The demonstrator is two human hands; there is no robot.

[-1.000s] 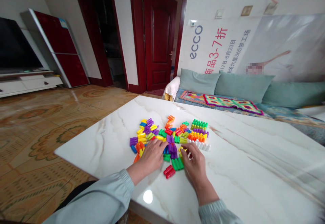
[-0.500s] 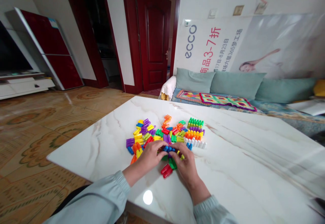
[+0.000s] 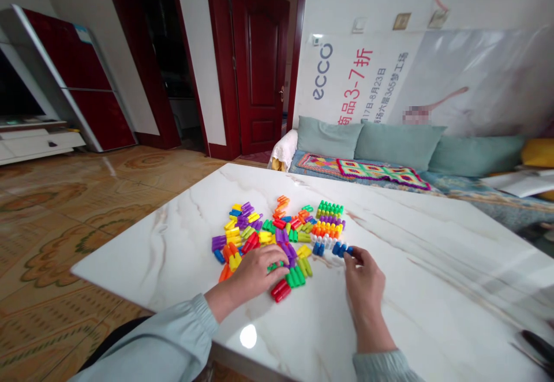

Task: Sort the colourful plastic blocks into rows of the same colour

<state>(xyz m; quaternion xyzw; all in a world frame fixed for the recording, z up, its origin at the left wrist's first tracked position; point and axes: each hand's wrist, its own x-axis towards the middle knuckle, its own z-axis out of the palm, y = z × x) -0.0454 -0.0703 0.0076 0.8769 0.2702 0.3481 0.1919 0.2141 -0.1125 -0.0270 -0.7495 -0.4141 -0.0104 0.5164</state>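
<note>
A heap of small colourful plastic blocks (image 3: 264, 235) lies on a white marble table (image 3: 411, 289). My left hand (image 3: 255, 272) rests on the near side of the heap, fingers curled over green and red blocks (image 3: 289, 281). My right hand (image 3: 363, 278) is to the right of the heap and pinches a blue block (image 3: 341, 249) at the right end of a blue row, in front of a white row. Behind that lie stacked rows of orange, purple and green blocks (image 3: 329, 218).
The table's left edge drops to a patterned tile floor (image 3: 64, 209). A teal sofa (image 3: 389, 151) with a bright crocheted mat stands behind the table. A dark red door (image 3: 259, 64) and a red cabinet (image 3: 78, 76) stand farther back. A dark object (image 3: 536, 344) lies at the table's right edge.
My right hand has moved right from the middle of the heap, carrying a blue block to the row by the white blocks. My left hand stays on the heap.
</note>
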